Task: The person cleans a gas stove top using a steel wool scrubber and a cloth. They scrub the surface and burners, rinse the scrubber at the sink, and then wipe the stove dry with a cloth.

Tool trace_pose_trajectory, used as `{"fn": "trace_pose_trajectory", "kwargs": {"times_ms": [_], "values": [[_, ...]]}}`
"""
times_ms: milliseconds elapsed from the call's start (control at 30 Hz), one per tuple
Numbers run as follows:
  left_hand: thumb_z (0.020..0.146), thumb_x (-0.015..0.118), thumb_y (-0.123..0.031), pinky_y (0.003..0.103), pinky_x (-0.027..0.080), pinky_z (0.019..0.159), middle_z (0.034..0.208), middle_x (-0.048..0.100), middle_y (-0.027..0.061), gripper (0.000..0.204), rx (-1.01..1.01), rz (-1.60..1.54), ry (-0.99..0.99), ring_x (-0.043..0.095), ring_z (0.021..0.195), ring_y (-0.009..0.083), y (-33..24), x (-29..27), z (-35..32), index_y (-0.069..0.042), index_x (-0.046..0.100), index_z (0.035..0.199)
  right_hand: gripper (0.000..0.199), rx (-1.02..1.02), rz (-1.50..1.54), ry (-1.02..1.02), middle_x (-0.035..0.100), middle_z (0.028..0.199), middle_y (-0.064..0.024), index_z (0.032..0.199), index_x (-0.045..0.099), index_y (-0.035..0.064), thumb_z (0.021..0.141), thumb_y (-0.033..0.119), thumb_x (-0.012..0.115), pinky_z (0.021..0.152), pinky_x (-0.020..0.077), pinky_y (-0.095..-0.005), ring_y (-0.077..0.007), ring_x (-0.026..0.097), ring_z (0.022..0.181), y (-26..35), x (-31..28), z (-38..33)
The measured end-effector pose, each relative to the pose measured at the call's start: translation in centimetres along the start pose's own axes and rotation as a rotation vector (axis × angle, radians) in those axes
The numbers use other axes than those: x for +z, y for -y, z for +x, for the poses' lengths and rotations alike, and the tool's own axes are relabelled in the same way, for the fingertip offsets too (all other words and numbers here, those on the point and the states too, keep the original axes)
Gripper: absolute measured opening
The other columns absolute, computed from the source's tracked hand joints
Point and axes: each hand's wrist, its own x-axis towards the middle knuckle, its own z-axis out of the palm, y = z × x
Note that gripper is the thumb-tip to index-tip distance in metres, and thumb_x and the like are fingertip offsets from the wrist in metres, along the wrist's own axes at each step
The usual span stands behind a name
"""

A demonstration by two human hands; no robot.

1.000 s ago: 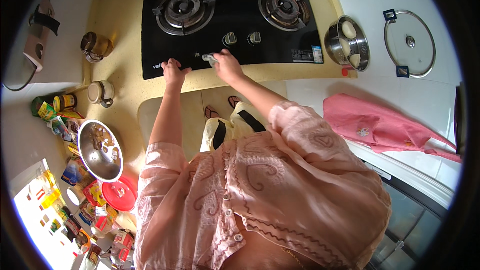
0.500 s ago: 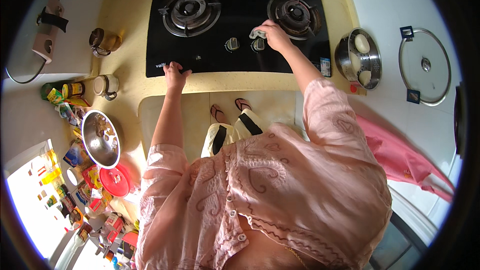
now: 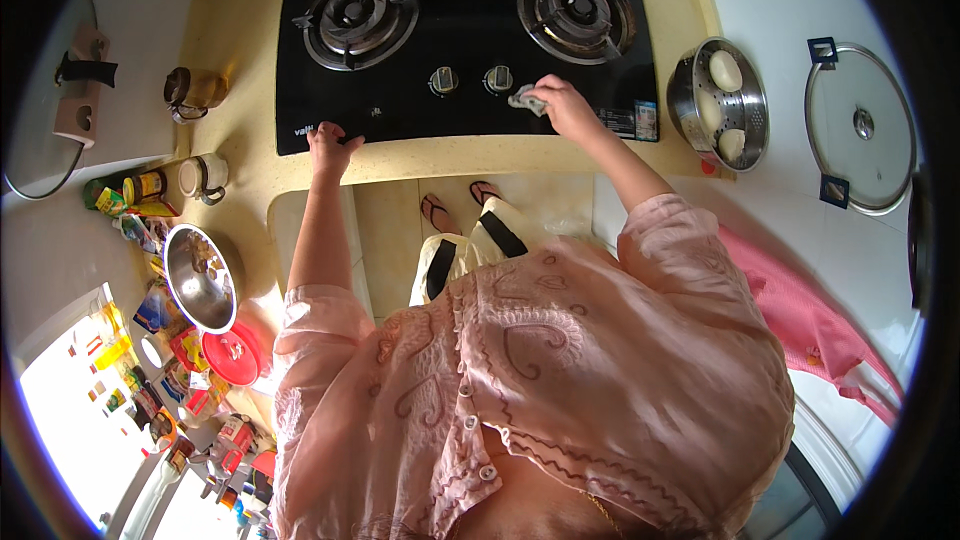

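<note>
My right hand [image 3: 568,108] is closed on a small, crumpled greyish cloth [image 3: 527,100]. The cloth touches the black glass top of a two-burner gas stove [image 3: 430,120], just right of and nearer than the right knob [image 3: 498,80]. At the stove's front left corner rests my left hand [image 3: 331,148], thumb spread away from the fingers and nothing held. The left knob [image 3: 443,81] sits beside the right one. Behind the knobs are the left burner [image 3: 358,15] and the right burner [image 3: 578,12], both without pots.
Right of the stove stands a perforated steel pot [image 3: 745,110] with pale round pieces inside; a glass lid [image 3: 862,124] hangs on the wall. Along the left counter are a brown glass jug [image 3: 203,90], a lidded jar [image 3: 203,177], a steel bowl [image 3: 200,285] and a red basin [image 3: 232,352].
My right hand has drawn the cloth toward me, from behind the right knob to its near right side. My left hand stays at the stove's front left corner. The view has shifted slightly.
</note>
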Motion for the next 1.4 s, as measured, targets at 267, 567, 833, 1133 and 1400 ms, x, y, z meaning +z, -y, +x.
{"fn": "trace_pose_trajectory", "kwargs": {"times_ms": [267, 567, 833, 1133, 1400], "values": [[0.052, 0.083, -0.025, 0.034, 0.045, 0.075, 0.086, 0.050, 0.0119, 0.044, -0.023, 0.043, 0.050, 0.047, 0.085, 0.0271, -0.3, -0.4, 0.3, -0.006, 0.051, 0.078, 0.016, 0.429, -0.204, -0.347, 0.054, 0.091, -0.0152, 0.091, 0.058, 0.0054, 0.075, 0.006, 0.056, 0.071, 0.0465, -0.0439, -0.0359, 0.056, 0.083, -1.0, 0.3, -0.6], [0.050, 0.083, -0.029, 0.035, 0.045, 0.072, 0.082, 0.050, 0.0109, 0.045, 0.030, 0.030, 0.034, 0.048, 0.082, 0.0266, 0.4, 0.1, 1.0, -0.006, 0.052, 0.074, 0.008, 0.247, -0.066, -0.308, 0.052, 0.089, -0.0119, 0.083, 0.056, 0.0073, 0.076, 0.010, 0.054, 0.066, 0.0477, -0.0418, -0.0319, 0.054, 0.081, 9.5, 8.7, 0.4], [0.051, 0.083, -0.027, 0.035, 0.047, 0.072, 0.089, 0.050, 0.0129, 0.045, -0.015, 0.040, 0.074, 0.052, 0.081, 0.0272, -1.7, -1.2, 0.3, -0.006, 0.051, 0.075, 0.017, 0.510, -0.369, -0.385, 0.055, 0.077, -0.0183, 0.085, 0.058, 0.0019, 0.071, 0.011, 0.061, 0.066, 0.0470, -0.0432, -0.0345, 0.056, 0.073, 4.3, 2.9, -3.9], [0.052, 0.082, -0.025, 0.035, 0.046, 0.070, 0.075, 0.053, 0.0108, 0.041, 0.051, -0.064, 0.018, 0.049, 0.083, 0.0277, -1.7, -0.5, -0.2, -0.005, 0.051, 0.070, 0.022, 0.466, -0.178, -0.365, 0.052, 0.084, -0.0202, 0.088, 0.057, -0.0014, 0.070, 0.008, 0.063, 0.068, 0.0485, -0.0414, -0.0366, 0.056, 0.076, 13.4, 11.0, 1.6], [0.051, 0.084, -0.026, 0.035, 0.046, 0.070, 0.076, 0.052, 0.0124, 0.044, 0.034, -0.069, -0.009, 0.050, 0.081, 0.0293, -2.1, -0.6, -0.5, -0.005, 0.050, 0.071, 0.021, 0.474, -0.078, -0.326, 0.051, 0.091, -0.0215, 0.087, 0.056, -0.0011, 0.070, 0.009, 0.063, 0.065, 0.0509, -0.0399, -0.0355, 0.059, 0.074, 18.3, 14.9, 6.5]]}}
